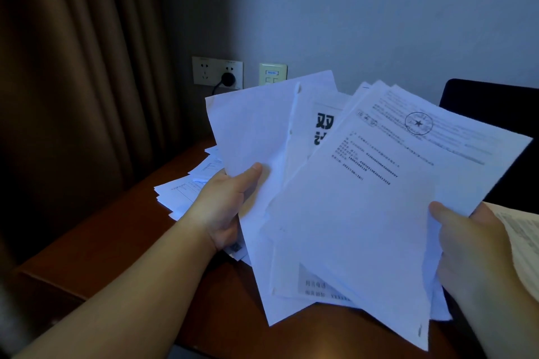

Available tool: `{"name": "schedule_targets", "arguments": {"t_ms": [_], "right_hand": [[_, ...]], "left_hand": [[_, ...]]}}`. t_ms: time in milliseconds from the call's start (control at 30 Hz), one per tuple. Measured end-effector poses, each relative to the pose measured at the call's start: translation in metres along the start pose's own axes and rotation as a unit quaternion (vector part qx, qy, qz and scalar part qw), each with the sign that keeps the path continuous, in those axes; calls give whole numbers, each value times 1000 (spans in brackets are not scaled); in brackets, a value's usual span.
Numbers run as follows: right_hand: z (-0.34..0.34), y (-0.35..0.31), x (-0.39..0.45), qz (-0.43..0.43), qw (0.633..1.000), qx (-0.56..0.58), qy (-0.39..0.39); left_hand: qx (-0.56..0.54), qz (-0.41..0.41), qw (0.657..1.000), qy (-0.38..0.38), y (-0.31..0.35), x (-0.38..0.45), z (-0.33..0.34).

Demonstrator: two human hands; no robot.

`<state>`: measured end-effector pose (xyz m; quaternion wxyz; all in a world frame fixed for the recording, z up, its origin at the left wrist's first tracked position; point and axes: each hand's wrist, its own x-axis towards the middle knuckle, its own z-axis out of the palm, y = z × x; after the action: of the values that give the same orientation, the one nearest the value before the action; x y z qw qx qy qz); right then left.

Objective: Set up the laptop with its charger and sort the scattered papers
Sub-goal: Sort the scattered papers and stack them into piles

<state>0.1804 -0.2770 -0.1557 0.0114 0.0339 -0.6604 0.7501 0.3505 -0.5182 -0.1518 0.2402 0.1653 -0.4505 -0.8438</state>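
A fanned bundle of white printed papers (358,213) is held up above the brown desk (96,245). My left hand (226,204) grips its left edge, thumb on the front of a blank sheet. My right hand (469,245) grips the right edge, thumb on the top sheet, which bears a round stamp. More loose papers (180,192) lie on the desk behind my left hand. A black plug (228,79) sits in the wall socket (217,71). The dark laptop (493,114) shows at the right, mostly hidden by the papers.
A brown curtain (73,81) hangs at the left beside the desk. A second wall plate (273,73) is next to the socket. Another printed sheet (522,242) shows at the far right edge, behind my right hand. The wall behind is plain.
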Motion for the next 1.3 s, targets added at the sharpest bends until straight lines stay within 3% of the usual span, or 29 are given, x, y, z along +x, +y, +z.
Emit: {"name": "schedule_targets", "arguments": {"t_ms": [133,467,667,900,1300], "right_hand": [[2,0,1,13,999,26,-14],[10,-5,-17,55,986,23,-154],[12,-10,-26,19,978,3,-209],[8,-26,-35,-17,990,28,-134],[-19,-114,-81,-158,964,37,-211]], "left_hand": [[2,1,1000,-4,2,-2,3],[47,-11,997,-63,1,-7,5],[105,4,990,-98,-3,-9,4],[199,40,979,-20,-4,-29,19],[268,257,925,78,23,-91,62]]}}
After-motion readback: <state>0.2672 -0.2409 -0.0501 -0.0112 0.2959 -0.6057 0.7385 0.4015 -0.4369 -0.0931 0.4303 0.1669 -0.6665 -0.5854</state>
